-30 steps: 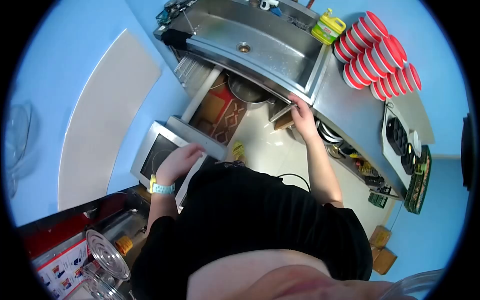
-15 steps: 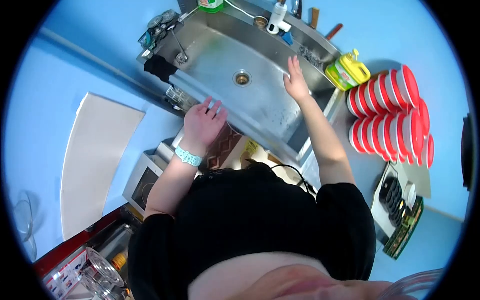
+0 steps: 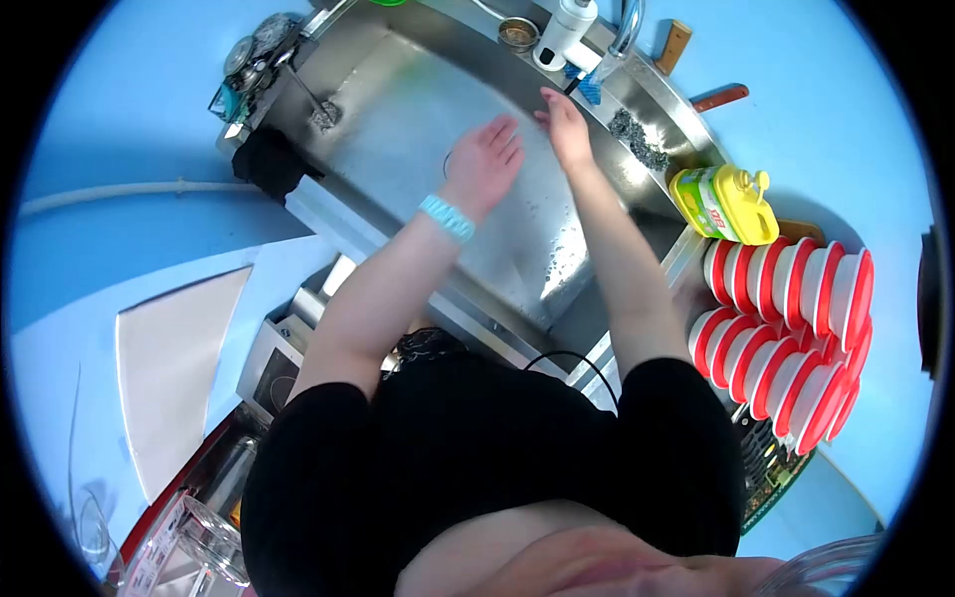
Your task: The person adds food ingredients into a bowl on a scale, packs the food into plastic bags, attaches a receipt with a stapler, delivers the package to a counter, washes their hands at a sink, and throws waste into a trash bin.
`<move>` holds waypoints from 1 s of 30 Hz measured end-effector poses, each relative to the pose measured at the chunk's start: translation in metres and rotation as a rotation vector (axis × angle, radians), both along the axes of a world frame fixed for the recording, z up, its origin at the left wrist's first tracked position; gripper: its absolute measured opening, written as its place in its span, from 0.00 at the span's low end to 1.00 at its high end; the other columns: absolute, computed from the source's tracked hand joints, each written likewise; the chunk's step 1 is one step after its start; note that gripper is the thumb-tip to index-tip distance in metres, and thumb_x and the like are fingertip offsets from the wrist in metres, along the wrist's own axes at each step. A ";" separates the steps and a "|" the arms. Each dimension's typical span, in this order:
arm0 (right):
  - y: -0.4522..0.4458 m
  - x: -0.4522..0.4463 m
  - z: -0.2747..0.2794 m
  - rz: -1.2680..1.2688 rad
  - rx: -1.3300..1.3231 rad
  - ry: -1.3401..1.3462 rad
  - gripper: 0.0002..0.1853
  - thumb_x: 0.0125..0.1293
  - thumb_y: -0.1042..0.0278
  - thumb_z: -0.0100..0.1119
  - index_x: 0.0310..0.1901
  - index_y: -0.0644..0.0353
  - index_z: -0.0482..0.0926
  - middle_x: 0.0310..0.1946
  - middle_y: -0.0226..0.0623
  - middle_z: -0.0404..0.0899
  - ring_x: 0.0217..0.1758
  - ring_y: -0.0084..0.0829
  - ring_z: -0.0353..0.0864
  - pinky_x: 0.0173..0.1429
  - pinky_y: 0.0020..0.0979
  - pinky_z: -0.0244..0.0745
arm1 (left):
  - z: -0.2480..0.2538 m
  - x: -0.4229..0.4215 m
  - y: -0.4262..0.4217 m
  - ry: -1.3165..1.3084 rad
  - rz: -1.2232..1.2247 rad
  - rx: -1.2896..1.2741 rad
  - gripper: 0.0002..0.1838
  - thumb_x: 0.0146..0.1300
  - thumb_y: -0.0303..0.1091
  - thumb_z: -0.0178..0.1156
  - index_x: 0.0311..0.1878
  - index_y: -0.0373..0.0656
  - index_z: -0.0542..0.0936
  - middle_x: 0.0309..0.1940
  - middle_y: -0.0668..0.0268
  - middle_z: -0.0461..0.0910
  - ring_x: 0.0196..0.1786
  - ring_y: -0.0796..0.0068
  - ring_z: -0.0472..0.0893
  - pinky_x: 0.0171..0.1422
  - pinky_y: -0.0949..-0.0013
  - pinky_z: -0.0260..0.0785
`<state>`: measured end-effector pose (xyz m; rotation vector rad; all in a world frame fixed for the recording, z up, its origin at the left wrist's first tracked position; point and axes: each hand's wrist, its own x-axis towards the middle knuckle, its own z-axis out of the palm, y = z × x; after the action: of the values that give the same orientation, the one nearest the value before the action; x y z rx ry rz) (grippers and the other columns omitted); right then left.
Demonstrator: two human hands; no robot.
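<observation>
Over the steel sink point(image 3: 398, 109) are both of my hands, with nothing seen in either. My left hand point(image 3: 484, 164), with a light blue band point(image 3: 447, 217) on its wrist, has its fingers stretched out above the middle of the basin. To its right, my right hand point(image 3: 565, 129) has its fingers loosely extended near the sink's back wall. It is just below a white fixture point(image 3: 563, 38) and the curved metal faucet point(image 3: 627, 35). A gap separates the two hands. The drain is hidden behind my left hand.
A yellow jug point(image 3: 724, 204) stands on the right rim, beside stacked red-and-white containers point(image 3: 781, 348). Steel wool point(image 3: 637, 139) lies along the back ledge. A black cloth point(image 3: 271, 161) hangs at the left corner, below a long-handled scrubber point(image 3: 320, 109).
My left hand has moved forward and right, from near the front edge to over the basin. My right hand has shifted slightly left. The view has moved closer to the sink.
</observation>
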<state>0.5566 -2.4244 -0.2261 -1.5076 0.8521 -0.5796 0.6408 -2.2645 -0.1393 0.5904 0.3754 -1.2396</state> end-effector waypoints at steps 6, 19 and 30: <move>0.066 0.016 0.051 -0.069 -0.164 -0.046 0.23 0.75 0.55 0.37 0.66 0.56 0.67 0.66 0.39 0.66 0.67 0.36 0.66 0.69 0.38 0.59 | -0.037 -0.011 -0.083 -0.338 -0.122 0.018 0.26 0.73 0.46 0.44 0.66 0.40 0.65 0.65 0.63 0.67 0.67 0.69 0.65 0.72 0.66 0.54; 0.007 -0.006 0.009 -0.180 0.890 -0.607 0.21 0.73 0.50 0.43 0.55 0.59 0.71 0.48 0.44 0.76 0.52 0.44 0.75 0.61 0.44 0.68 | -0.060 -0.049 -0.120 -0.524 -0.025 0.038 0.18 0.69 0.34 0.55 0.58 0.35 0.75 0.54 0.61 0.78 0.56 0.70 0.75 0.60 0.73 0.65; 0.046 0.017 0.011 -0.468 0.831 -0.569 0.16 0.74 0.56 0.40 0.53 0.56 0.71 0.48 0.38 0.77 0.54 0.35 0.75 0.61 0.36 0.69 | -0.059 -0.001 -0.086 -1.488 -0.621 0.305 0.17 0.70 0.42 0.47 0.48 0.42 0.81 0.41 0.55 0.81 0.48 0.59 0.79 0.56 0.68 0.69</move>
<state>0.5731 -2.3780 -0.2151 -0.3498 0.8362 -0.8088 0.6401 -2.3502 -0.1986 1.7725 -0.9514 -0.9815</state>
